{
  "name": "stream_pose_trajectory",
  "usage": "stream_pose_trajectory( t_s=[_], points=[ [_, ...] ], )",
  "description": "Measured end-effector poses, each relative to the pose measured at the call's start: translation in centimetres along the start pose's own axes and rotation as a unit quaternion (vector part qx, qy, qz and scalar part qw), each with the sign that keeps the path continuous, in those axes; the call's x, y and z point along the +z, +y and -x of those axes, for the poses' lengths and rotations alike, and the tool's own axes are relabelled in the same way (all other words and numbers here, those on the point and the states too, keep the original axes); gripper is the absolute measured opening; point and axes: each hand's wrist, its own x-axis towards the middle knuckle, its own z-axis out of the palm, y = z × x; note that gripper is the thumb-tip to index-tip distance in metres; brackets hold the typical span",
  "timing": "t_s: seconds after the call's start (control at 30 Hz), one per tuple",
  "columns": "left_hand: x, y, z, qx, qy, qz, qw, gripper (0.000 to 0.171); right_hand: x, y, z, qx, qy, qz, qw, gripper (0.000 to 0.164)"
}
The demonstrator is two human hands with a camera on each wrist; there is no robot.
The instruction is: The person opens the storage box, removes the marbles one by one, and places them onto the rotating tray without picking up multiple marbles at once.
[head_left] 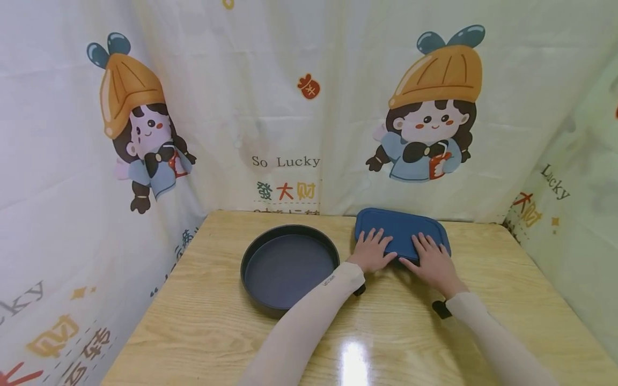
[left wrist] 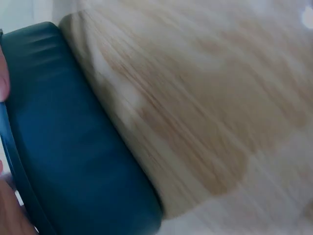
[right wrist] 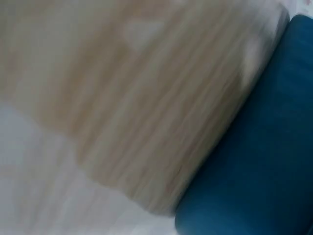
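Observation:
A dark blue rectangular case (head_left: 398, 222) with rounded corners and a raised rim lies at the back right of the table. My left hand (head_left: 372, 253) rests on its near left part, fingers spread over the top and thumb along the front edge. On the near right part lies my right hand (head_left: 433, 264), its fingers also extended and its thumb pointing inward. The left wrist view shows the smooth side of the case (left wrist: 73, 132) standing on the wood, with fingertips at the rim. In the right wrist view the case (right wrist: 264, 152) fills the right side, and no fingers show.
A round, dark, shallow pan (head_left: 289, 268) sits left of the case, with my left forearm passing over its right edge. The wooden table (head_left: 193, 327) meets a printed curtain (head_left: 270, 107) behind it and at both sides.

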Motion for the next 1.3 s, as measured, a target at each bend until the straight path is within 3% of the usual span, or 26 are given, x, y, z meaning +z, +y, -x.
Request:
stream_pose_trajectory(
  t_s=[0.17, 0.4, 0.5, 0.63, 0.77, 0.93, 1.1, 1.3],
  points=[
    [0.4, 0.6, 0.3, -0.019, 0.019, 0.013, 0.9996, 0.055, -0.1, -1.3, 0.9, 0.017, -0.002, 0.019, 1.000, 0.084],
    [0.4, 1.0, 1.2, -0.039, 0.025, -0.021, 0.9987, 0.053, -1.3, -2.4, 2.1, 0.011, -0.008, 0.020, 1.000, 0.080],
    [0.3, 1.0, 1.4, -0.034, 0.021, -0.021, 0.9990, 0.052, -2.1, -1.6, 2.0, -0.012, -0.009, 0.022, 1.000, 0.074],
    [0.2, 0.9, 1.4, -0.024, 0.016, -0.019, 0.9994, 0.052, -2.7, 1.2, 0.6, -0.054, 0.006, 0.019, 0.998, 0.068],
    [0.3, 0.6, 1.3, -0.013, 0.010, -0.017, 0.9997, 0.051, -2.4, 4.2, -0.9, -0.097, 0.019, 0.007, 0.995, 0.062],
    [0.2, 0.6, 1.4, 0.014, -0.004, -0.016, 0.9998, 0.051, -1.6, 6.4, -1.6, -0.131, -0.004, -0.015, 0.991, 0.059],
    [-0.2, 0.4, 1.4, 0.036, -0.018, -0.035, 0.9986, 0.052, -1.3, 6.9, -1.4, -0.132, -0.022, -0.031, 0.990, 0.058],
    [-0.8, 0.9, 1.9, 0.022, -0.011, -0.056, 0.9981, 0.056, -1.5, 5.6, -0.8, -0.120, -0.004, -0.056, 0.991, 0.056]
  ],
)
